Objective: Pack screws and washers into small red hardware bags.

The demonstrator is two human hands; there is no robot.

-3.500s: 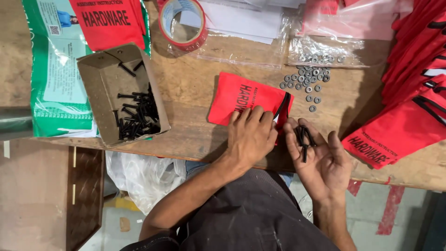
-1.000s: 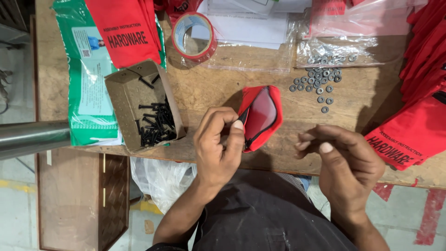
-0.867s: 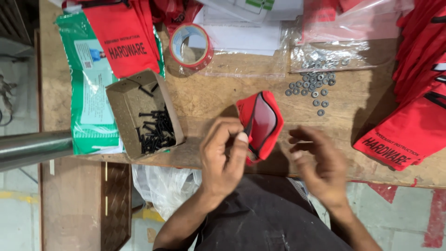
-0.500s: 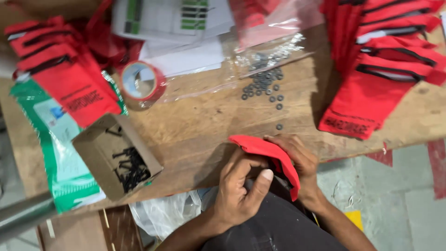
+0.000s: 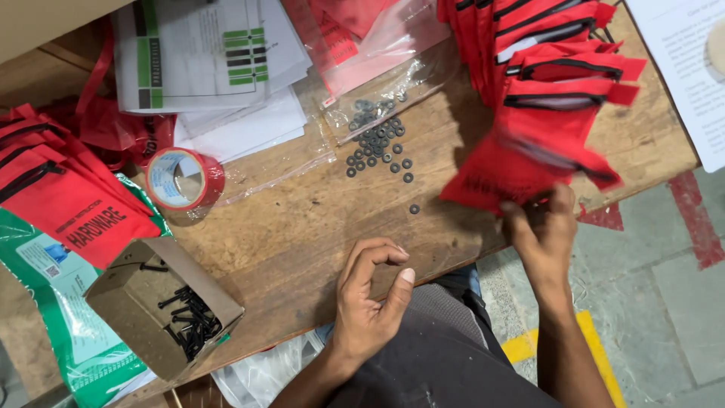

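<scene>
Two hands are working: right hand (image 5: 545, 230) fingers are pinching a red pouch (image 5: 521, 170) (blurred); left hand (image 5: 371, 298) fingers are curling loosely, empty, above the table (image 5: 302, 219).

I see a worn, matt wooden table (image 5: 302, 227) under dull dark metal washers (image 5: 377, 143). The red pouch (image 5: 521, 170) looks like smooth plastic; the box (image 5: 143, 302) is rough cardboard.

Right hand (image 5: 545, 227) grips red pouch (image 5: 521, 168) (blurred); left hand (image 5: 370, 291) empty on wooden table (image 5: 302, 219).
</scene>
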